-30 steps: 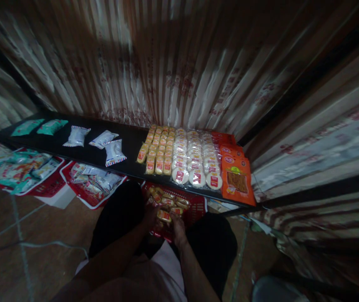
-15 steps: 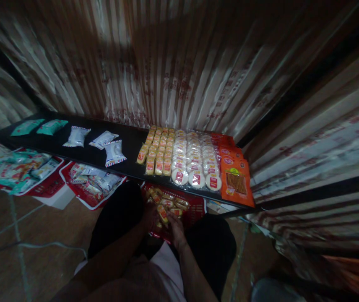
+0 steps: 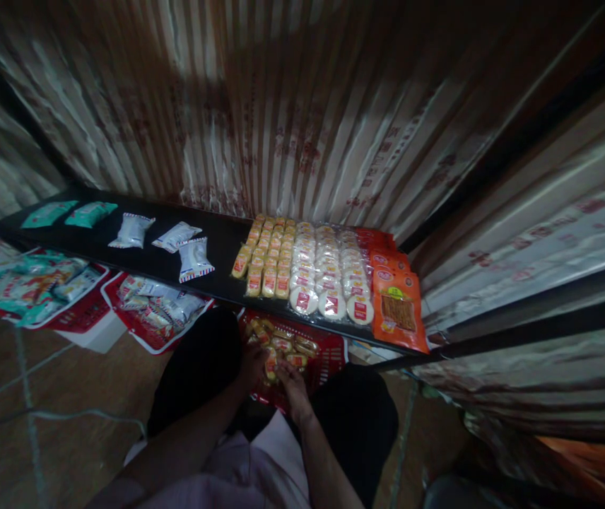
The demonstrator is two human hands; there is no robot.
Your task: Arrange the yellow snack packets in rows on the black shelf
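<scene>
Between my knees sits a red basket (image 3: 329,353) holding several yellow wrapped snack cakes. Both my hands are over it. My left hand (image 3: 252,362) is at the left side of one wrapped snack cake (image 3: 271,363), its fingers partly hidden in shadow. From the right, my right hand (image 3: 292,382) closes on that same cake, which is tilted upright. Above the basket, on the black shelf (image 3: 222,279), stand rows of matching yellow cakes (image 3: 269,258). Beside them lie rows of round white packaged cakes (image 3: 329,272), then orange packets (image 3: 398,300) at the right end.
White-and-blue packets (image 3: 195,259) and green packets (image 3: 90,214) lie on the shelf's left part. Two more red baskets hold packets, a middle basket (image 3: 148,346) and a left basket (image 3: 83,314). A cable (image 3: 85,412) crosses the tiled floor. A pleated curtain (image 3: 292,127) hangs behind the shelf.
The yellow cake between my hands has turned from lying crosswise to upright and shifted slightly left. My right hand has moved left with it. The shelf goods stay put.
</scene>
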